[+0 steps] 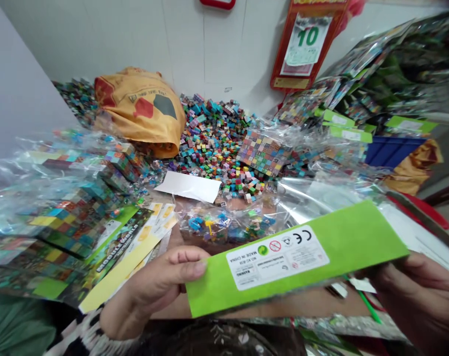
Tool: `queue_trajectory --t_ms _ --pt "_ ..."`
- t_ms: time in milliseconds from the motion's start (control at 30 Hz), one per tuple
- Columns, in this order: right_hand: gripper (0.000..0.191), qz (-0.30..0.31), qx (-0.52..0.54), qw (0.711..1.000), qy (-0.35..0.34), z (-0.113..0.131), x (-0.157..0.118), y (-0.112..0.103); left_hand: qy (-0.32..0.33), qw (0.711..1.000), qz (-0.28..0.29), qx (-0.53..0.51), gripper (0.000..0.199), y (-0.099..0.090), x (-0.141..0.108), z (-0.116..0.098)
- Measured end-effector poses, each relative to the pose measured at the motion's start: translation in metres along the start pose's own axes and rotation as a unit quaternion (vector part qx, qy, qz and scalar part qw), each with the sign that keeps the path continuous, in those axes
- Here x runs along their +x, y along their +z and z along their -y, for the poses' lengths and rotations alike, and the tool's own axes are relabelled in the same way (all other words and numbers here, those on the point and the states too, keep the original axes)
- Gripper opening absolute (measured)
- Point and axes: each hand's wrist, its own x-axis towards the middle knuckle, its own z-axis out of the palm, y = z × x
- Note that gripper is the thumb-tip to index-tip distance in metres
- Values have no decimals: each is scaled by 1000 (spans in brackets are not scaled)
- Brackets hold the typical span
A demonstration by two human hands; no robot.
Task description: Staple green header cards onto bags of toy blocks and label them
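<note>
A bright green folded card (350, 237) with a white printed label is stretched between my two hands, tilted up toward the right. My left hand (153, 282) pinches its left end, thumb on top. The card's right end rests in my right hand (417, 291), whose fingers are partly hidden beneath it. Just beyond the card lie clear bags of small coloured plastic pieces (209, 225). Left of my left hand are printed cards (116, 242) and yellow strips (131, 272).
Loose printed cubes (217, 138) are heaped against the wall beside an orange sack (139, 109). Bagged cube blocks (68, 217) are stacked at left. A white paper slip (189, 186) lies mid-table. At right are a blue bin (390, 151) and piled packages (390, 69).
</note>
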Motion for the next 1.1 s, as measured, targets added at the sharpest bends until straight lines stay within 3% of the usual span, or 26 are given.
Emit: queue_trajectory --t_ms 100,200,267,367,467,533,633,733,833,967,1033,1100 --pt "36 103 105 987 65 2 -5 -6 49 997 -44 25 29 -4 -2 2" --pt "38 195 108 973 50 14 -4 -7 126 975 -68 167 22 -8 -6 -1" --pt "34 208 73 973 68 24 -6 0 152 944 -72 284 20 -11 -9 -1" --pt "20 197 -12 969 150 27 -19 19 174 879 -57 441 23 -15 -11 7" --pt "22 210 -38 953 213 12 -42 36 204 810 -48 548 31 -20 -9 25" --pt "27 202 5 949 243 -1 -59 43 213 790 -35 574 32 -25 -6 41" --pt "30 149 90 937 303 -15 -80 51 211 791 -16 573 33 -31 -2 59" --pt "35 138 124 929 320 -16 -89 59 188 810 -39 553 31 -36 1 68" --pt "28 163 126 935 290 -11 -88 66 135 843 -49 518 31 -39 4 70" --pt "18 243 91 931 257 -6 -79 72 68 874 -72 476 34 -43 8 74" --pt "18 262 76 918 288 -4 -77 76 49 881 -78 464 34 -44 9 77" --pt "22 249 84 894 363 -4 -77 80 39 888 -78 451 33 -46 10 80"
